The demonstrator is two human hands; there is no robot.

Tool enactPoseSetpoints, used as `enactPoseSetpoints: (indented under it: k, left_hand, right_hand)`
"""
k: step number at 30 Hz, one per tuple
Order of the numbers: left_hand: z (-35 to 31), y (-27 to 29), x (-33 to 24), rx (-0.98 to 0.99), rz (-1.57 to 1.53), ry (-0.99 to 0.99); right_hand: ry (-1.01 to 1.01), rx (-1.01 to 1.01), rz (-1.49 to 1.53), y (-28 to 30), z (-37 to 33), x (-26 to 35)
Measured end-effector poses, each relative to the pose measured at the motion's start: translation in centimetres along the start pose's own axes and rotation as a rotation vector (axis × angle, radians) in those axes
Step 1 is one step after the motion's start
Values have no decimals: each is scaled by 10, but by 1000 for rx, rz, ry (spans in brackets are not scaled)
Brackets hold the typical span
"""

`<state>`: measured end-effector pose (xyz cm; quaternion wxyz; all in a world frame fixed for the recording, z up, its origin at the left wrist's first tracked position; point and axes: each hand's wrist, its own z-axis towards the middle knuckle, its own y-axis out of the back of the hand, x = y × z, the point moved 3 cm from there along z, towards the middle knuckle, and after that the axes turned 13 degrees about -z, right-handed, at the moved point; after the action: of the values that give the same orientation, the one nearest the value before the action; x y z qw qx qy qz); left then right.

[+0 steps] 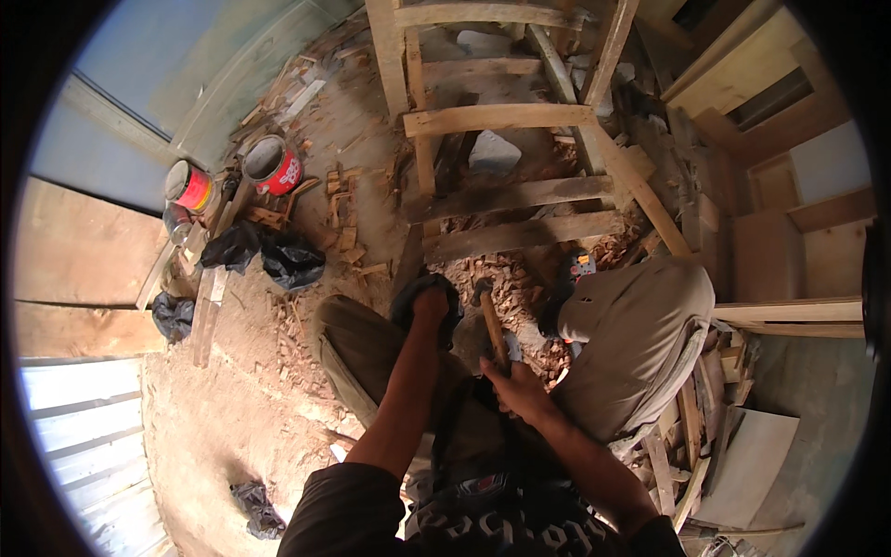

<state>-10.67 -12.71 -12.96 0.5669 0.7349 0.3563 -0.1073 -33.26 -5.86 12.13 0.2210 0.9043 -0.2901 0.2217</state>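
My right hand (518,388) is wrapped round the wooden handle of a hammer (493,324), whose dark head points away from me. My left arm reaches forward between my knees, and my left hand (430,300) is down at my dark left shoe (449,321). Its fingers are hidden in the shadow there, so what they touch does not show. Wood chips (515,288) cover the ground around the hammer head. Just beyond my feet stands a wooden frame with crosspieces (520,234).
At the left are a red paint can (275,167), a second can (191,188) and black plastic bags (290,261). Wooden cabinet-like pieces (770,232) stand on the right. Offcuts (689,436) and a pale board (750,464) lie at the lower right.
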Motion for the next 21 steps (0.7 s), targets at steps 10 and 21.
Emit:
enactPoseSetpoints:
  k: [10,21]
  left_hand:
    - [-27,84,-2,234,-28,-18]
    - [-82,233,-83,-263,-1125,-20]
  right_hand:
    - [109,156,308,1,7,39]
    - [748,-399,23,21,-75,60]
